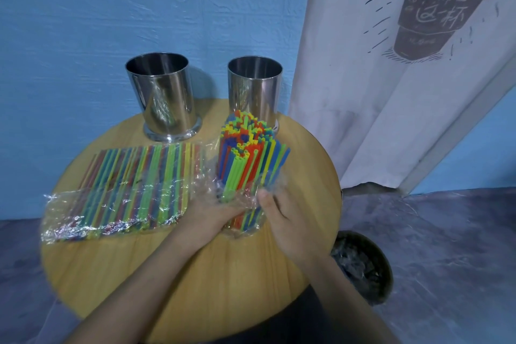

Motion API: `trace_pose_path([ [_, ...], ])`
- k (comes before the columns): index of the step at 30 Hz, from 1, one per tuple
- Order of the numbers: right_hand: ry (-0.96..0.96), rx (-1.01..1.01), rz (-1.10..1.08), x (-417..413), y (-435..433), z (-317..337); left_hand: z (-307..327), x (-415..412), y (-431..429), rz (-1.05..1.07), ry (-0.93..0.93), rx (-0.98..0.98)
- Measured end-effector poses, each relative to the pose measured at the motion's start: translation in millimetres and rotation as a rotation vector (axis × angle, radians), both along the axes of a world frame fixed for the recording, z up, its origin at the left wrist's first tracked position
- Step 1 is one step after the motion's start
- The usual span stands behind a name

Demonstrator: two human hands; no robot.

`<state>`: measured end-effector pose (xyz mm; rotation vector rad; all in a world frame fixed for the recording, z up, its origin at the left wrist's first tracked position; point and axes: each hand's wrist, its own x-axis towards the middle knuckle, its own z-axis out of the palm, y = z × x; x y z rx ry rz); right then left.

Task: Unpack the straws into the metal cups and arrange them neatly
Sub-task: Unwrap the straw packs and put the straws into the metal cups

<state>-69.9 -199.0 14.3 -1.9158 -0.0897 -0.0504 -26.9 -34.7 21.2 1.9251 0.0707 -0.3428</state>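
Observation:
Two shiny metal cups stand at the back of the round wooden table: the left cup and the right cup, both with nothing inside. A bundle of coloured straws rises tilted in front of the right cup, its lower part still in a clear plastic wrapper. My left hand grips the wrapped bundle low down from the left. My right hand pinches the wrapper at the bundle's right side. A second, flat pack of straws in clear plastic lies on the table's left half.
A dark round bin lined with crinkled plastic stands on the floor right of the table. A white printed curtain hangs at the right, against a blue wall. Grey floor surrounds the table.

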Motion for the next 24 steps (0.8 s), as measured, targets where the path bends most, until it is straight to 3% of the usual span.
trace_pose_path([
  [5, 0.099, -0.036, 0.054, 11, 5, 1, 3, -2, 1, -0.126, -0.134, 0.001],
  [16, 0.025, -0.016, 0.109, 18, -6, -5, -10, 4, 7, -0.147, -0.028, -0.074],
  [21, -0.009, 0.012, 0.077, 16, -4, -2, -5, 6, 2, -0.127, -0.094, -0.154],
  [24, 0.01, 0.004, 0.075, 14, -5, -6, -1, 6, 6, -0.155, -0.121, -0.099],
])
